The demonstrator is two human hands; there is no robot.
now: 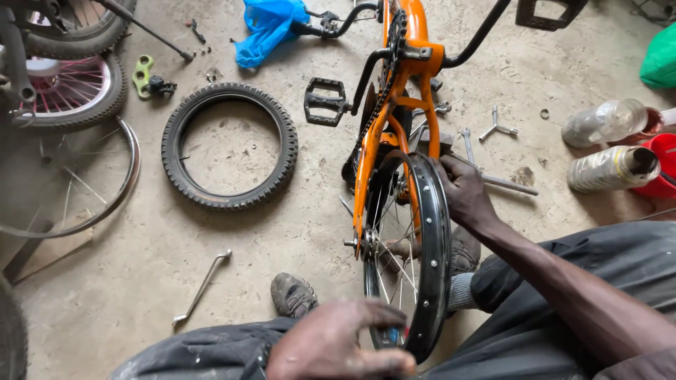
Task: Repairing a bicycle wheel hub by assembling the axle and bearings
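An orange bicycle frame (394, 105) lies upside down on the concrete floor, with a bare black wheel rim (431, 246) and its spokes mounted in the fork. My right hand (465, 193) grips the rim's upper right edge. My left hand (338, 345) holds the rim's near bottom edge, fingers curled around it. A loose knobby black tyre (229, 146) lies flat on the floor to the left of the frame. A black pedal (325, 100) sticks out from the crank.
A long metal lever (201, 288) lies near my left shoe (292, 294). Spanners (493, 127) lie right of the frame. Two plastic bottles (609, 169) and a red container (658, 165) sit at far right. Wheels (70, 91) and a bare rim (105, 197) are at left, a blue bag (267, 28) up top.
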